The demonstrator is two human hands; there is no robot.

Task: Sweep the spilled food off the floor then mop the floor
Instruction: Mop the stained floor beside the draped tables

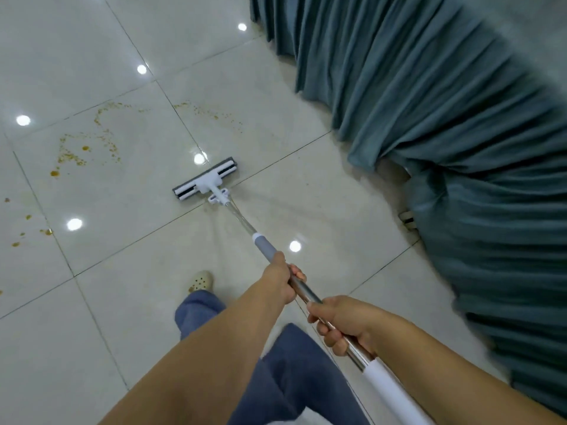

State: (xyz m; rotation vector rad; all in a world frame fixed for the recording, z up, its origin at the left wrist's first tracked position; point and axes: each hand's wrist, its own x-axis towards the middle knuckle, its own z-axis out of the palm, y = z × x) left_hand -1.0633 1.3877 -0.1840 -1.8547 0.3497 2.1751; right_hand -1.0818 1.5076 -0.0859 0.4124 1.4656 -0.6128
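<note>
A flat mop with a grey and white head (205, 178) lies on the glossy tiled floor (129, 302). Its metal pole (306, 294) runs back toward me. My left hand (280, 279) grips the pole just below the grey sleeve. My right hand (340, 323) grips it lower down, above the white end section. Yellow-brown food stains and crumbs (73, 154) spread over the tiles left of the mop head, with more specks (211, 113) beyond it and drops (46, 231) at the far left.
Teal curtains (445, 118) hang down to the floor along the right side and pool at their hem. My foot in a cream clog (201, 280) and blue trouser legs (285, 372) are below the pole.
</note>
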